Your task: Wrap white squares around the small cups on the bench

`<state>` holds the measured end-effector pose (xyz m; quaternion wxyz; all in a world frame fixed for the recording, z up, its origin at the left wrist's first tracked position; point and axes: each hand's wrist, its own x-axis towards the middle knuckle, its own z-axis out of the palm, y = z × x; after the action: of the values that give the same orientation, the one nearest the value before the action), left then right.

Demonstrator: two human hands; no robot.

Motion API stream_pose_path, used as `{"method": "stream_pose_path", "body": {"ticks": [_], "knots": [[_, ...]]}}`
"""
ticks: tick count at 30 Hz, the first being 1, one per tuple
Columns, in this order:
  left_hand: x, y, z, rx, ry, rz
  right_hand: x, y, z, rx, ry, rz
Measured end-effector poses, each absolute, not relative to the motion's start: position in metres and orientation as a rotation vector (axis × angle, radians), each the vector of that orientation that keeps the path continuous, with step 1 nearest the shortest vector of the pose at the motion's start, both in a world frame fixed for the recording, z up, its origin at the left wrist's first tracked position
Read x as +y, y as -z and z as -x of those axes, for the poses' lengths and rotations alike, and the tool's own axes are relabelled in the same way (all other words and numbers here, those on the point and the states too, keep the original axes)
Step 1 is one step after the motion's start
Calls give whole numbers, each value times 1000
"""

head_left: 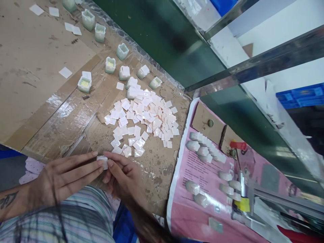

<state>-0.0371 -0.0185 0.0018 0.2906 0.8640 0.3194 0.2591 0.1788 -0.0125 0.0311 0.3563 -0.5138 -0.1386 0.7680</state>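
Left hand [68, 179] and right hand [124, 179] are coming together just above the near edge of the worktop [154, 172], and the fingers [88, 165] of both are clamping one small white piece [102, 162] between them, so the hands are not apart and the fingertips are hiding part of the piece. Just beyond the hands, a loose heap of small white squares [141, 118] is lying on the cardboard cover of the worktop, and its nearest squares are coming close to the fingers of the right hand. Along the far edge, a row of small translucent square cups [110, 65] is standing, and some of them are holding yellowish contents, while a few loose white squares [65, 72] are lying on the bare cardboard toward the left side. Along the right edge, a pink printed poster [202, 209] is lying, and a metal machine with a yellow part [243, 202] is standing over its far end. A green glass panel [157, 37] is rising behind the worktop, and a striped cloth [55, 222] is showing below the hands
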Motion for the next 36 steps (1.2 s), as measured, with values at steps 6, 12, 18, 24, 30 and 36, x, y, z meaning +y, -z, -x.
{"method": "stream_pose_path", "body": {"ticks": [6, 12, 18, 24, 30, 36], "knots": [[1, 1, 36, 714, -810, -2485, -15, -16, -174, -313, -2036, 1276], [-1, 3, 38, 666, -776, -2499, -21, -15, -173, -359, -2023, 1322], [1, 6, 36, 625, -785, -2600, -26, -16, -177, -435, -2000, 1291], [-3, 9, 33, 669, -828, -2598, -35, -11, -183, -399, -2070, 1191], [-2, 4, 29, 719, -823, -2607, -33, -11, -184, -363, -1978, 1187], [-2, 0, 27, 770, -823, -2555, -24, -11, -183, -355, -2070, 1169]]}}
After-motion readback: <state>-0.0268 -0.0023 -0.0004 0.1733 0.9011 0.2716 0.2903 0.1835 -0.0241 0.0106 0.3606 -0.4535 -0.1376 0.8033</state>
